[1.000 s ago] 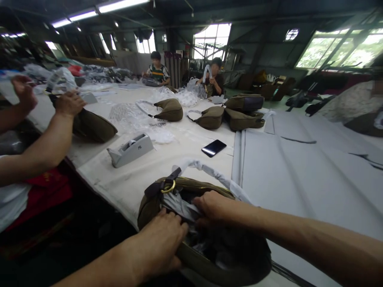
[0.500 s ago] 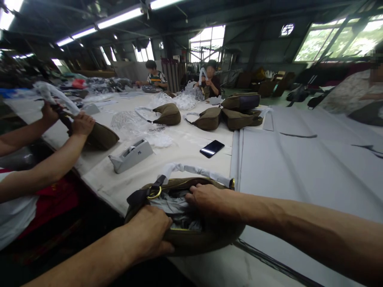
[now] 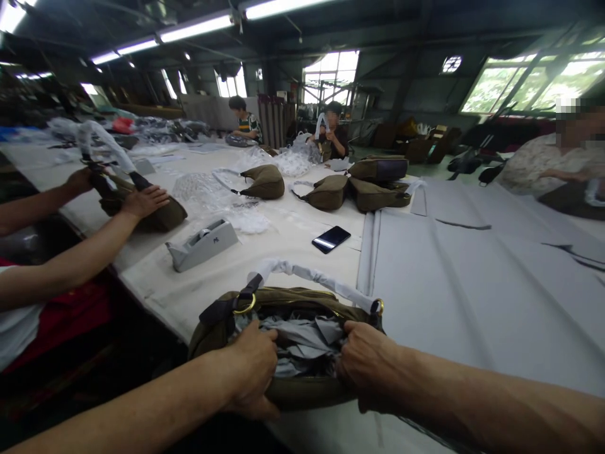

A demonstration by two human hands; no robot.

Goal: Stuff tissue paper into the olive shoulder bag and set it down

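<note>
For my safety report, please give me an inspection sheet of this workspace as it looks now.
Surface: long table under pale cloth; grey sheet covers its right part.
Job's things: open olive bag at the near edge, grey stuffing paper inside, handle wrapped in white.
Clutter: tape dispenser, black phone, more olive bags, clear plastic wrap.
Hands: left hand and right hand grip the bag's near rim at the opening.
Cables: nothing seen.
Surroundings: a co-worker's hands on another bag at the left; seated people at the far end and at the right; windows, ceiling tube lights.
</note>
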